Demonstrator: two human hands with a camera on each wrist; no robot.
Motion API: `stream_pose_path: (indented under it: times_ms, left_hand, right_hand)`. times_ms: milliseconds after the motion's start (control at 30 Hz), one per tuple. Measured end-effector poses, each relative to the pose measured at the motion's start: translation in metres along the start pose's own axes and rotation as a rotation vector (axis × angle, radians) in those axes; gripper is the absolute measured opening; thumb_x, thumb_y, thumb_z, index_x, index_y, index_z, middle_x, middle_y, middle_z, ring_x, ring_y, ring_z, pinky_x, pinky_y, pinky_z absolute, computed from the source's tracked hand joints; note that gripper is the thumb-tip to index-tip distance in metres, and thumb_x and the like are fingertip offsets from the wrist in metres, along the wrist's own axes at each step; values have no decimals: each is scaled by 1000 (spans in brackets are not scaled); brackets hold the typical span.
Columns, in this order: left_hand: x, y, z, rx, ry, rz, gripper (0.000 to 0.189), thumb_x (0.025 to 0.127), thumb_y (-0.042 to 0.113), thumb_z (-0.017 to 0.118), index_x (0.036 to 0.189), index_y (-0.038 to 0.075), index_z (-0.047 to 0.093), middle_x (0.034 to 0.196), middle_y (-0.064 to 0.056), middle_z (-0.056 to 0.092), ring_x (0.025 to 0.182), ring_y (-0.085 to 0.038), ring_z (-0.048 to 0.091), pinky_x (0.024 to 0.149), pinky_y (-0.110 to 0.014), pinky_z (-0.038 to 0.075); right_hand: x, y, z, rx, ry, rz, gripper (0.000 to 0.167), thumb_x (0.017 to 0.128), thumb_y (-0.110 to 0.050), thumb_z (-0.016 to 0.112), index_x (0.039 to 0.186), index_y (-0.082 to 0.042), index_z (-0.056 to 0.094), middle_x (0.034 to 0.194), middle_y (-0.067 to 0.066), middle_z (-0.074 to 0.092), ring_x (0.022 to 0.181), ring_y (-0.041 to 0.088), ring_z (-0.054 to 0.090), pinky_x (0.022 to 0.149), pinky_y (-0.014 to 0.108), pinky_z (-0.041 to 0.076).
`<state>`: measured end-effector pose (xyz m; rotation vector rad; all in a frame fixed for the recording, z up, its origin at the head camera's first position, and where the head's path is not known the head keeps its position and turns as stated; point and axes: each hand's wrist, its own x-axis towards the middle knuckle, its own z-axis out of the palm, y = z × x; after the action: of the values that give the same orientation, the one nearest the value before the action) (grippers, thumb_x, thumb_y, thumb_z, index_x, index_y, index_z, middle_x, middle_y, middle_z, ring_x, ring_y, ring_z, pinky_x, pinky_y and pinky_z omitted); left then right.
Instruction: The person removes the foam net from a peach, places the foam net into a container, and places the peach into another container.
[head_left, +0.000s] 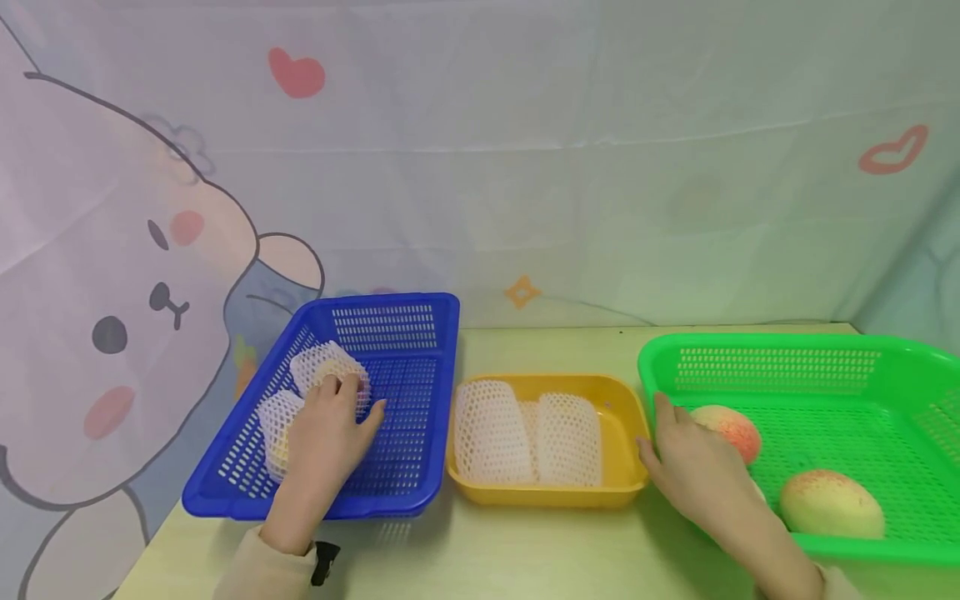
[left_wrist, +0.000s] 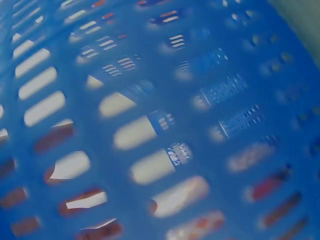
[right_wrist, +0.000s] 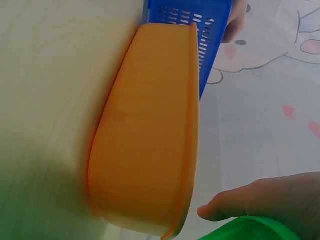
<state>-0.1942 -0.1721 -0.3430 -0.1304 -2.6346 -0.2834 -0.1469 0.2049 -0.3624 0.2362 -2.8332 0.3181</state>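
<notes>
My left hand [head_left: 330, 433] is over the blue basket [head_left: 408, 417], its fingertips on a fruit in a white foam net [head_left: 318, 362]. The thumb stands apart from that fruit. A second netted fruit [head_left: 276, 425], yellowish inside, lies just nearer, partly behind the hand. My right hand [head_left: 701, 467] is at the left rim of the green basket [head_left: 892, 546], fingers fairly straight, beside a red-blushed yellow fruit [head_left: 726, 432]. The thumb [right_wrist: 225, 206] shows above the green rim in the right wrist view. Only blue basket mesh [left_wrist: 165, 135] fills the left wrist view.
Between the baskets stands a yellow tray [head_left: 551, 497] with white foam net sleeves [head_left: 491, 433] lying in it. Another yellow fruit [head_left: 832, 504] lies at the front of the green basket, and part of one more shows by the right wrist. A printed cloth [head_left: 525, 167] hangs behind the table.
</notes>
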Motion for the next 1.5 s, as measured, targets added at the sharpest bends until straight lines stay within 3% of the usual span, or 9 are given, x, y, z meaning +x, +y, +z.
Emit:
stream_pose_path:
  times_ms: [167,267,400,633,933,1067,1300,1500]
  left_hand:
    - [-1,-11,-5,0,2,-16,38,88,25,66,110,-6,61,99,-26,61,85,-41,60,64,-52,51]
    - [-1,-19,-9,7,23,-44,35,88,24,65,108,-4,61,98,-25,61,84,-41,60,59,-52,51]
    - [-2,-32,-12,33,60,-72,34,86,24,67,105,-4,62,95,-26,61,79,-40,59,53,-50,48]
    - [-6,-54,-12,59,129,-83,43,80,22,73,109,-7,59,100,-30,58,90,-46,55,61,-57,47]
    - [-5,-72,-17,65,-36,-223,61,85,34,67,121,-11,46,123,-38,47,100,-52,49,61,-62,46]
    - [-3,-73,-16,44,-123,-273,69,90,38,61,127,-17,41,122,-42,47,104,-56,48,70,-66,47]
    - [0,-73,-17,30,-310,-317,80,93,46,52,131,-22,34,120,-46,46,98,-61,53,73,-64,48]
    - [1,-76,-17,15,-439,-331,92,93,58,45,137,-20,27,127,-47,43,105,-62,51,77,-64,48]
  right_hand:
    - [0,-2,2,-12,32,-15,52,90,-12,57,130,18,43,112,35,62,81,41,67,51,43,53]
    - [0,-3,2,-18,43,-23,50,89,-9,55,129,19,43,112,34,63,76,38,67,48,40,51]
    - [0,-4,3,-27,48,-25,50,89,-7,54,129,20,42,108,32,63,66,32,64,43,37,48]
    - [1,-4,6,-57,69,-31,49,87,-6,52,129,19,42,92,24,63,51,19,48,37,30,39]
    - [-1,-4,7,-87,45,-30,50,91,-7,50,132,18,40,94,24,63,49,14,37,37,22,30]
    - [-1,-3,8,-95,54,-33,49,90,-7,50,132,18,41,93,24,63,48,13,36,37,22,30]
    - [-1,-3,7,-105,62,-34,50,90,-8,51,131,18,42,94,24,63,47,13,37,36,22,29]
    - [-2,-3,7,-108,62,-33,50,90,-8,51,131,17,42,94,24,63,48,14,39,36,23,31]
